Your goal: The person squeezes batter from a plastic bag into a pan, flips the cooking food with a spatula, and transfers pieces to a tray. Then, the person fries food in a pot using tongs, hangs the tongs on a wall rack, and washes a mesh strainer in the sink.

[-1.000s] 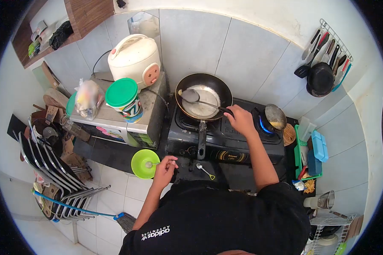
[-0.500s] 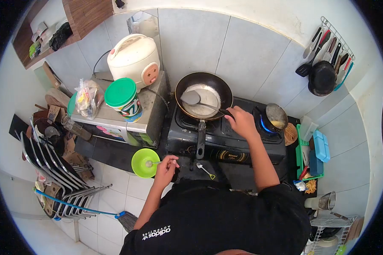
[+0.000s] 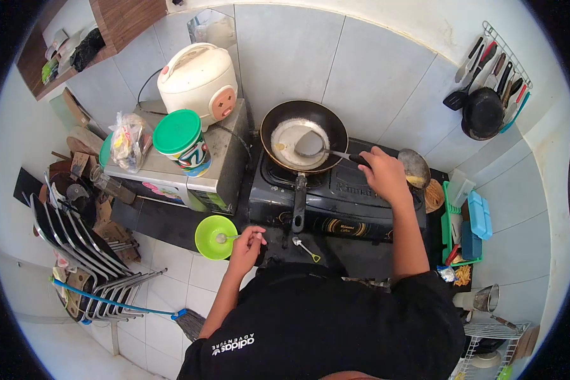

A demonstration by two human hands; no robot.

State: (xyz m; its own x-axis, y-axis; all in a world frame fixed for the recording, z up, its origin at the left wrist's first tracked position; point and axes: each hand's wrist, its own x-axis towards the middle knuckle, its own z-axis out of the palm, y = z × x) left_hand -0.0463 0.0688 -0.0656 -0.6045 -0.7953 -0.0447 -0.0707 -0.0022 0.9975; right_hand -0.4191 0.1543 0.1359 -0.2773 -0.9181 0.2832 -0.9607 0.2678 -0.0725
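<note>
My right hand (image 3: pixel 386 175) is wrapped round the black handle of a spatula (image 3: pixel 309 144). Its grey blade lies over the whitish, shiny layer (image 3: pixel 291 134) at the bottom of a dark frying pan (image 3: pixel 333 121) on the stove's left burner. A small yellowish-brown spot shows in that layer. With closed fingers, my left hand (image 3: pixel 247 247) holds the handle of a spoon (image 3: pixel 221 238), whose bowl end rests in a lime-green bowl (image 3: pixel 204 233). Near that hand, a small spoon with a yellow-green handle (image 3: pixel 308 251) lies on the dark counter.
Behind my right hand, a smaller pan (image 3: pixel 414 166) sits on the right side of the black stove (image 3: pixel 275 209). A rice cooker (image 3: pixel 193 85) and a green-lidded tub (image 3: pixel 178 136) stand on the oven to the left. Utensils hang from a rack (image 3: pixel 508 54); a green basket (image 3: pixel 448 228) stands right.
The spatula blade has moved right across the pan, and my right hand has shifted right and slightly up with it. My left hand stays at the bowl with the spoon.
</note>
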